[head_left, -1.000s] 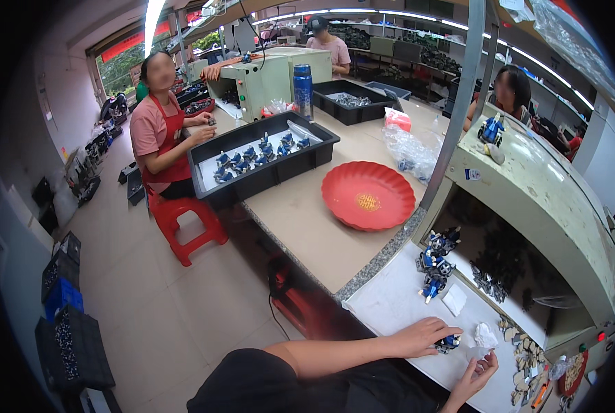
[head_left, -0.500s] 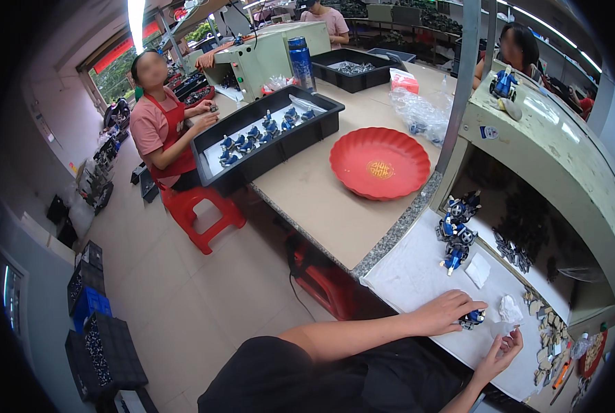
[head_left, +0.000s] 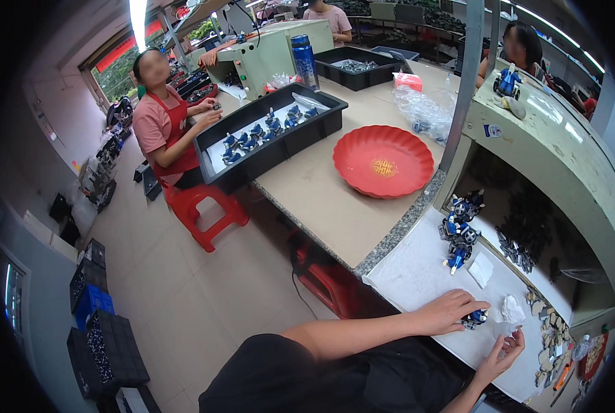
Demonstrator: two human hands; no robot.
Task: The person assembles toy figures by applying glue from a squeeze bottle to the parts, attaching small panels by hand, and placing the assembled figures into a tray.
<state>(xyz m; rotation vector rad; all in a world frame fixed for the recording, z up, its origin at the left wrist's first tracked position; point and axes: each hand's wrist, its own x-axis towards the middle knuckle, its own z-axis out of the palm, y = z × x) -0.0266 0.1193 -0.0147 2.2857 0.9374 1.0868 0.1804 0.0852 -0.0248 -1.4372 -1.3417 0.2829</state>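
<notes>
On the white-covered bench at the lower right, my left hand point(head_left: 451, 313) is closed on a small blue and black figurine point(head_left: 474, 318), its fingertips on the figurine's upper side. Just to the right, my right hand point(head_left: 506, 352) has its fingers curled, pinching a thin whitish translucent sheet point(head_left: 507, 329). A crumpled white tissue point(head_left: 512, 310) lies right behind that sheet. Farther back stands a cluster of similar blue and black figurines point(head_left: 461, 227), with a folded white paper point(head_left: 481, 269) beside it.
A pale green arched cabinet point(head_left: 562, 148) rises on the right, with dark parts inside. Flat tan pieces point(head_left: 552, 344) lie at its near edge. A red scalloped tray point(head_left: 383, 148) and a black bin point(head_left: 269, 138) of figurines sit on the far table. A co-worker in a red apron point(head_left: 176, 131) sits beyond.
The whole view has shifted slightly, moving the scene a little to the right. Both hands keep the same hold beside the figurine and the sheet.
</notes>
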